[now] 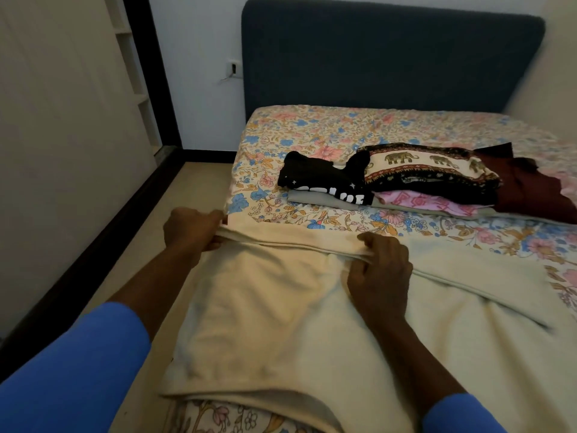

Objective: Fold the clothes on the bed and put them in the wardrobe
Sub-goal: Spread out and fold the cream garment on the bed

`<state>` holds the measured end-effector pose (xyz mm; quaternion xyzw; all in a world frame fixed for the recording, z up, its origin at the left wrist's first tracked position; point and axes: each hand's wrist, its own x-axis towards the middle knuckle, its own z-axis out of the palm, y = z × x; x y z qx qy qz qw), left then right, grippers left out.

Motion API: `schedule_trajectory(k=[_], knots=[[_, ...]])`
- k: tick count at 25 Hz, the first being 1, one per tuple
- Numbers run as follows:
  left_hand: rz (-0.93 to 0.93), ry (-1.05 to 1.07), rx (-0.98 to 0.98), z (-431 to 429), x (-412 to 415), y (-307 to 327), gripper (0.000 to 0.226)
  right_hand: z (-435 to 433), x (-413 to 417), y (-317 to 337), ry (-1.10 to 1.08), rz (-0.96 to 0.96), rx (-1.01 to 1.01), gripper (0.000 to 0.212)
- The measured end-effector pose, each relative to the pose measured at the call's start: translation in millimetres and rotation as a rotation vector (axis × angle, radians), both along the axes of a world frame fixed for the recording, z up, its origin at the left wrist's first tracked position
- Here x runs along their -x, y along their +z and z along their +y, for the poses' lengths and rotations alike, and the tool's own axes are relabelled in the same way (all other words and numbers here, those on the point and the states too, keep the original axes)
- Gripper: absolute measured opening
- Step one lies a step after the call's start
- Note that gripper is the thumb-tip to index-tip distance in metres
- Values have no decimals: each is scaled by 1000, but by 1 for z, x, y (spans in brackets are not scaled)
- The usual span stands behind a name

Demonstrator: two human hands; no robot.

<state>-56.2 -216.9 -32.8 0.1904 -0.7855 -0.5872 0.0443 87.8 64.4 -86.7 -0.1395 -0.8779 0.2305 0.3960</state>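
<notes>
1. At the bottom edge, two blue sleeves, the left sleeve and the right sleeve, reach forward over the bed's near corner.
2. One cream cloth lies spread across the near part of the bed, its left side hanging off the mattress edge, with a raised fold running across its far end.
3. Both hands hold that fold: the left hand has its fingers curled round the fold's left end, and the right hand pinches it further right.
4. Beyond the cloth, the floral bedsheet covers the mattress, slightly rumpled.
5. Five folded garments sit together mid-bed: a black T-shirt with white lettering on a grey piece; just beside them an elephant-print garment on a pink patterned one; and a maroon garment touching that stack's right side.
6. Left of the bed runs a pale tiled floor edged with dark skirting, beside a pale panel with white shelves.
7. Farthest back stand one dark blue headboard and, on the wall to its left, one wall socket.
</notes>
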Motion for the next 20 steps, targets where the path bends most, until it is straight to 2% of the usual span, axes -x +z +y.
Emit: schedule_trajectory(k=[2, 4, 8, 11, 13, 16, 18, 20], knots=[[-22, -52, 299, -2, -11, -16, 27, 0, -3, -2, -6, -49, -5, 54], [1, -131, 632, 10, -25, -14, 36, -1, -5, -3, -67, -116, -45, 56], [190, -508, 996, 41, -38, 5, 55, 10, -1, 3, -227, -188, -3, 67], [123, -620, 1247, 46, -48, 3, 54, 36, -5, 17, -256, -412, -188, 64], [236, -696, 1167, 68, -61, 2, 59, 73, -23, 31, -191, -579, -342, 62], [498, -977, 871, 127, -89, 2, 63, 139, -76, 57, -102, -869, -582, 68], [512, -1102, 872, 156, -102, -8, 68, 175, -109, 64, -86, -969, -687, 58], [488, -1145, 905, 178, -115, -27, 71, 208, -138, 65, -113, -963, -776, 39]])
